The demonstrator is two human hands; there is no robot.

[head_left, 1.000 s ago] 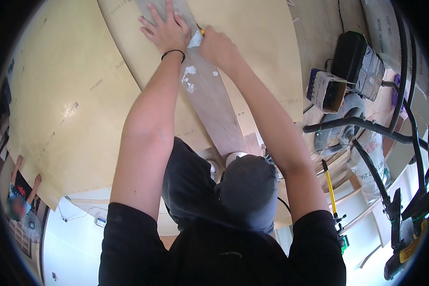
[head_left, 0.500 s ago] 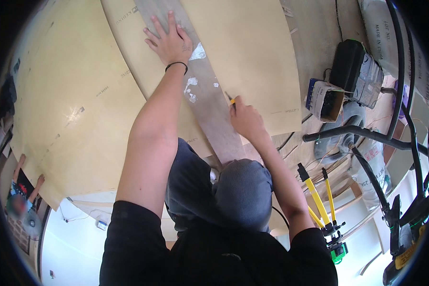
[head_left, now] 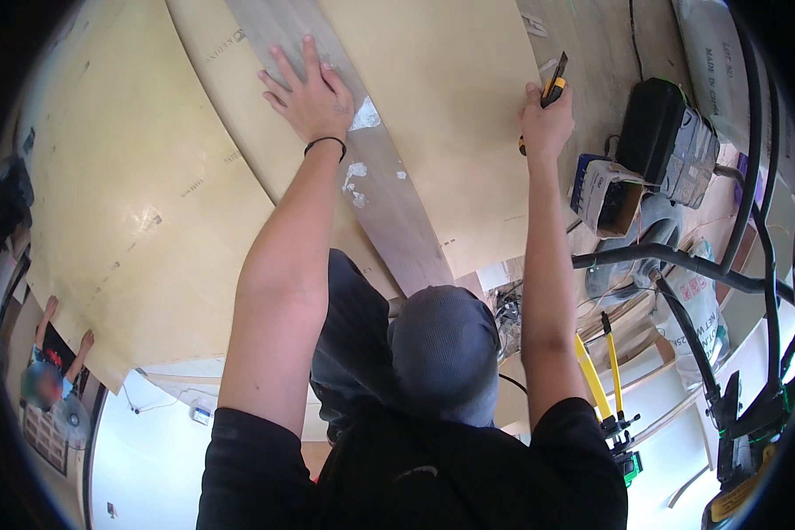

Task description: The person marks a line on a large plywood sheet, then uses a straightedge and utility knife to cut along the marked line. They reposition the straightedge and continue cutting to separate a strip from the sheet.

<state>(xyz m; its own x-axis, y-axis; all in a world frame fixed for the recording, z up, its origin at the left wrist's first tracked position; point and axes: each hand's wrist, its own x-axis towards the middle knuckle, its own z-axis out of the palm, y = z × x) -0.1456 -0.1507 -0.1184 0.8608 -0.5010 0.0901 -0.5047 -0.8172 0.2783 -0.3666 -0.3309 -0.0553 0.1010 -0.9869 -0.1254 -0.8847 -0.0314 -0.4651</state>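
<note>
My left hand (head_left: 318, 104) lies flat with fingers spread on a long grey-brown plank (head_left: 393, 201) with white patches. It sits across the plank's left edge, partly over a tan printed sheet (head_left: 210, 53). My right hand (head_left: 548, 131) is closed around a yellow-and-black utility knife (head_left: 555, 88), its dark blade pointing up and away. That hand is over the right edge of another tan sheet (head_left: 455, 124), which lies along the plank's right side. My bent knee (head_left: 442, 349) is at the plank's near end.
A large tan sheet (head_left: 132, 203) spreads at left. At right are a black case (head_left: 652, 119), an open box (head_left: 617, 199), black metal tubing (head_left: 662, 254) and full sacks (head_left: 715, 71). A yellow tripod (head_left: 595, 375) stands lower right. Another person (head_left: 57, 380) is at far left.
My right hand has moved up and to the right with the utility knife, from the plank's right edge to the sheet's far edge. My left hand stays on the plank.
</note>
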